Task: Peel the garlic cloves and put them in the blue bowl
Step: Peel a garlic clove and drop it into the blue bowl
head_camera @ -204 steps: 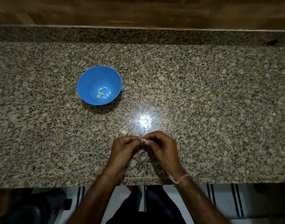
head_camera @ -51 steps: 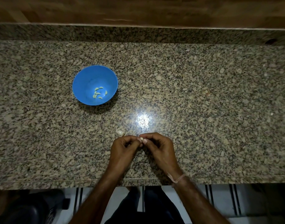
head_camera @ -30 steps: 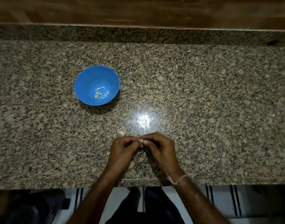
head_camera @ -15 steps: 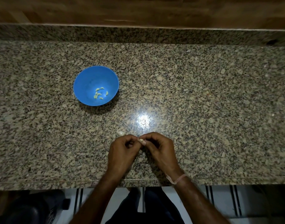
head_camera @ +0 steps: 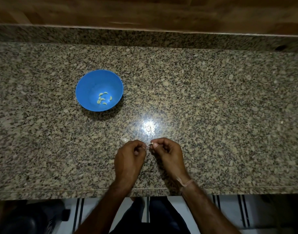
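The speckled granite table [head_camera: 212, 102] filled most of your view, running left to right, with a raised granite strip along its far edge and a wooden panel [head_camera: 145, 10] behind that. A bright patch of reflected light [head_camera: 149, 127] sat on the table just beyond your hands. Below the near edge you could see pale floor tiles [head_camera: 229, 208] with dark stripes.

The blue bowl [head_camera: 94, 81] stood upright on the table, far and to the left of your hands and well apart from them. Several peeled cloves [head_camera: 102, 98], small, curved and yellowish, lay loose on its bottom, toward its right side.

Your 2 hands were over the near middle of the table, close together with a narrow gap between their fingertips. Your left hand [head_camera: 128, 157] had its fingers curled in and its thumb and forefinger drawn together. The grip was narrow, but I could not tell whether it held a scrap of skin or nothing. Your right hand [head_camera: 168, 152] was curled too, and its grip was closed on 1 pale garlic clove [head_camera: 151, 144], pinched between thumb and forefinger at the tip nearest your left hand.

A pale garlic piece [head_camera: 124, 140] lay on the table just beyond your left hand's knuckles, close to them. Whether it touched them was not clear. A thin thread band [head_camera: 185, 182] circled your right wrist.
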`<state>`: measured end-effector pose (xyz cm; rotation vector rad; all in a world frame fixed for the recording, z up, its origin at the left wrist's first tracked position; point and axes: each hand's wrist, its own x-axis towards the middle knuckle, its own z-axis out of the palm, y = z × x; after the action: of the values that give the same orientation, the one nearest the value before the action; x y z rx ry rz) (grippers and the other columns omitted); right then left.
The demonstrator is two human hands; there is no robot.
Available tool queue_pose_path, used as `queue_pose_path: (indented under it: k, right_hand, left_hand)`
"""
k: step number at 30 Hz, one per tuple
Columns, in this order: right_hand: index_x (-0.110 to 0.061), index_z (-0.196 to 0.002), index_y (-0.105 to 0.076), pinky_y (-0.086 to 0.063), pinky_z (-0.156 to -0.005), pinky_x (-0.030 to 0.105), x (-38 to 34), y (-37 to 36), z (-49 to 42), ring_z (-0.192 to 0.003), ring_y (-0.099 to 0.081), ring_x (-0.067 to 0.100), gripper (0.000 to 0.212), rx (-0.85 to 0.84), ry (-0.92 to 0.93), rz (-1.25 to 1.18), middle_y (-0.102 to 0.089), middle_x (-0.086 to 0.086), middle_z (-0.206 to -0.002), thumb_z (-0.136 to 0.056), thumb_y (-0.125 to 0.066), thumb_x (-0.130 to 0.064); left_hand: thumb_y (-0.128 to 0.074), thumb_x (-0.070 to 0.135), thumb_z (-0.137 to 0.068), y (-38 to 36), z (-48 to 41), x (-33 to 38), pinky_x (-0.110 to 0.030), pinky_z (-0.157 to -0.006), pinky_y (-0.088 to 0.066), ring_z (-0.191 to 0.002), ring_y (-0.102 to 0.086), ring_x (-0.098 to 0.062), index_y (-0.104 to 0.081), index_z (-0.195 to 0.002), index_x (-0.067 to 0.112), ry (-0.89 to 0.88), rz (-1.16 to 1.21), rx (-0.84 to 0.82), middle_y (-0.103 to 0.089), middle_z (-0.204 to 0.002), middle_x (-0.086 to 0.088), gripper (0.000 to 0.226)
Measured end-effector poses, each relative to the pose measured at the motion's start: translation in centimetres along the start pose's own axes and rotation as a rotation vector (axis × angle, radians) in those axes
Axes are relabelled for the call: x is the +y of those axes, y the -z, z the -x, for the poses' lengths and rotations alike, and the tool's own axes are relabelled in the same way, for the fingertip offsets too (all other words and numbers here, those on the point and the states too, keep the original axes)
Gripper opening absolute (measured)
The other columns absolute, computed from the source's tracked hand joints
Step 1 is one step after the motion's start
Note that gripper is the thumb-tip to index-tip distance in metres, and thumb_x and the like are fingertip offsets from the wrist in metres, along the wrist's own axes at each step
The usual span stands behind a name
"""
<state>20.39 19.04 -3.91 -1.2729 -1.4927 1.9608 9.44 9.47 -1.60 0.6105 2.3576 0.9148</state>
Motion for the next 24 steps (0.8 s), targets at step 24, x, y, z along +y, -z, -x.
queue_pose_path:
  k: [24]
  right_hand:
    - [0.003,-0.101,-0.075,-0.057,-0.076,0.035,-0.9,-1.9,2.1,-0.08,-0.067,0.026,0.012,-0.053,-0.024,-0.08,-0.073,0.028,-0.091,-0.101,-0.064,-0.003]
  left_hand:
    - [-0.069,0.016,-0.095,1.2,1.5,-0.7,-0.04,-0.076,-0.062,-0.081,-0.072,-0.002,-0.077,-0.092,0.03,-0.047,0.348,0.034,-0.076,-0.085,0.016,0.016]
